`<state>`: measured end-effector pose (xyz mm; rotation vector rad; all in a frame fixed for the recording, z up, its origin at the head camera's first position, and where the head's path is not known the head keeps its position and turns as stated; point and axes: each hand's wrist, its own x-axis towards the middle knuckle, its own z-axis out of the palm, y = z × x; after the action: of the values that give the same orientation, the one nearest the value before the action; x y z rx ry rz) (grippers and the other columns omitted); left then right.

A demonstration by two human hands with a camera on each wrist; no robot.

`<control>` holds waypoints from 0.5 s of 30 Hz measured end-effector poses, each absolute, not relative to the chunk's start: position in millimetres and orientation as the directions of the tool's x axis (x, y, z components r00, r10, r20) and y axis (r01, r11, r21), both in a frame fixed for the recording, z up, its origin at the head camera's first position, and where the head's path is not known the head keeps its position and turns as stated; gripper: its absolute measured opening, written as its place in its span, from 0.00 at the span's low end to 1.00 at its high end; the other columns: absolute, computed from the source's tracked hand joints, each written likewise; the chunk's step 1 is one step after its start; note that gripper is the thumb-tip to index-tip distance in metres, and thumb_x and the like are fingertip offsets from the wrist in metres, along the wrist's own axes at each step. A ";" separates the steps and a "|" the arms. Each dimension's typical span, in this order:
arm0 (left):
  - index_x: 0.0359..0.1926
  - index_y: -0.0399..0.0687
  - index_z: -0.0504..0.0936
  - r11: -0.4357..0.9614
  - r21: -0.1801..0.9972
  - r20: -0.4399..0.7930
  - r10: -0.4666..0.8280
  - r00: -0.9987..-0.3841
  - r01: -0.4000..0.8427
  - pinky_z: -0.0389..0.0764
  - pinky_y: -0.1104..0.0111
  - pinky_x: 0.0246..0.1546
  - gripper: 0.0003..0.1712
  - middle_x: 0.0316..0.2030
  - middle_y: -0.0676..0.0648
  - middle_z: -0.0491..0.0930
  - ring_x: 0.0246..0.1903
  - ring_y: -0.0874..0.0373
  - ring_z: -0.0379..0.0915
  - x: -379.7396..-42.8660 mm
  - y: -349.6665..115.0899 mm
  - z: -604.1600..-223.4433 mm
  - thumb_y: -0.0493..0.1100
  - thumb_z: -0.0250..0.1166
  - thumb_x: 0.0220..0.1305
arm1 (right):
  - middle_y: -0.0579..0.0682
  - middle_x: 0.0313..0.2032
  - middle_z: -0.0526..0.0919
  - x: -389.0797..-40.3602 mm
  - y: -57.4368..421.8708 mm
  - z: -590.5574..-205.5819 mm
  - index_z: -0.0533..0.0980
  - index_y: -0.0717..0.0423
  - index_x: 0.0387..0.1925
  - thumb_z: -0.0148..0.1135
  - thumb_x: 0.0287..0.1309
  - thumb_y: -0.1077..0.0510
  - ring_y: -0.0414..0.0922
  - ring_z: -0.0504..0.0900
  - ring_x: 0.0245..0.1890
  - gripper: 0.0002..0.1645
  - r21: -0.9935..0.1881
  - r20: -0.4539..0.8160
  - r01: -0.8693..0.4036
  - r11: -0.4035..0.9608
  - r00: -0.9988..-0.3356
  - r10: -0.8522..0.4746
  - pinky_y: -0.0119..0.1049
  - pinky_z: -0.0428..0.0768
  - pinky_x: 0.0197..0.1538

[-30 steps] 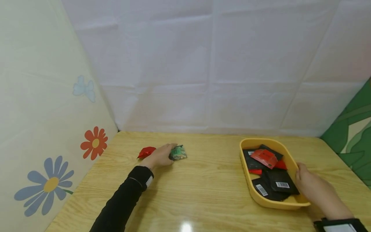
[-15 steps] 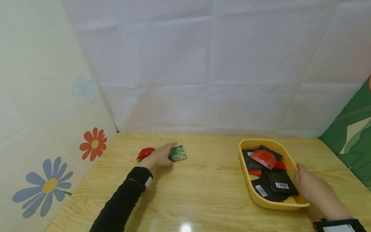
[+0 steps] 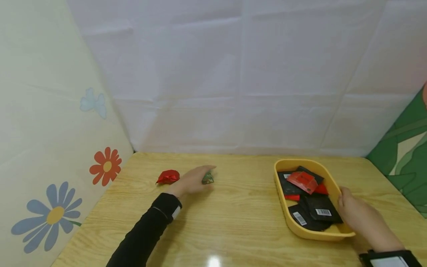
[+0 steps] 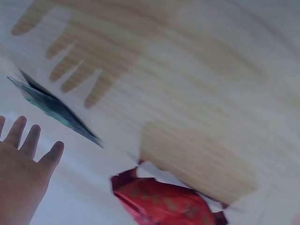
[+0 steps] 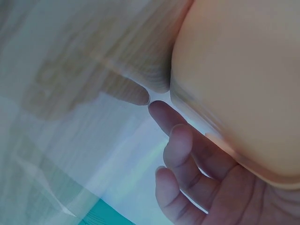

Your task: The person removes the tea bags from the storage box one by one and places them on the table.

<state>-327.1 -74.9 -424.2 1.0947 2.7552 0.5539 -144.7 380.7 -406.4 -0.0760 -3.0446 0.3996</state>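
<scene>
My left hand [image 3: 192, 181] reaches over a small green packet [image 3: 208, 178], covering part of it. The left wrist view has its fingers [image 4: 31, 140] straight and spread, with a gap between them and the packet's edge. Behind that hand, near the wrist, lies a crinkled red packet [image 3: 168, 177]. At the right, my right hand [image 3: 361, 218] grips the side of a yellow plastic tray [image 3: 289, 222], thumb at the rim and curled fingers [image 5: 180, 147] low along the outer wall.
Inside the tray lie several black packets [image 3: 321, 209] with barcode labels and some red packets [image 3: 303, 181]. A white sheet [image 3: 200, 74] stands behind the wooden table [image 3: 233, 215]. Printed panels with flowers [image 3: 55, 215] and green leaves [image 3: 410, 159] flank it.
My left hand has shifted right, covering more of the green packet and uncovering more of the red one. The right hand keeps its hold on the tray.
</scene>
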 end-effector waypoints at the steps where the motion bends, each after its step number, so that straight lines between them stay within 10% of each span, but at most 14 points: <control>1: 0.75 0.50 0.59 0.667 0.375 0.018 0.689 -0.725 0.643 0.58 0.56 0.70 0.41 0.72 0.46 0.61 0.71 0.49 0.56 -326.4 -72.0 -422.9 0.53 0.65 0.68 | 0.74 0.29 0.76 -144.4 380.7 -406.5 0.56 0.86 0.55 0.35 0.74 0.64 0.60 0.78 0.26 0.23 -0.258 0.070 0.035 0.966 -0.996 0.055 0.60 0.76 0.28; 15: 0.76 0.51 0.57 0.573 0.318 0.050 0.786 -0.617 0.755 0.58 0.59 0.70 0.41 0.73 0.47 0.60 0.71 0.52 0.56 -312.2 -21.5 -409.4 0.59 0.60 0.70 | 0.69 0.25 0.76 -145.4 382.8 -409.3 0.57 0.85 0.55 0.35 0.72 0.65 0.57 0.76 0.23 0.22 -0.276 0.112 0.003 0.961 -0.993 0.035 0.58 0.75 0.26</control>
<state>-312.2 -21.5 -409.4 1.3260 2.6993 0.4752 -145.4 382.8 -409.3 -0.0294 -2.9957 0.4207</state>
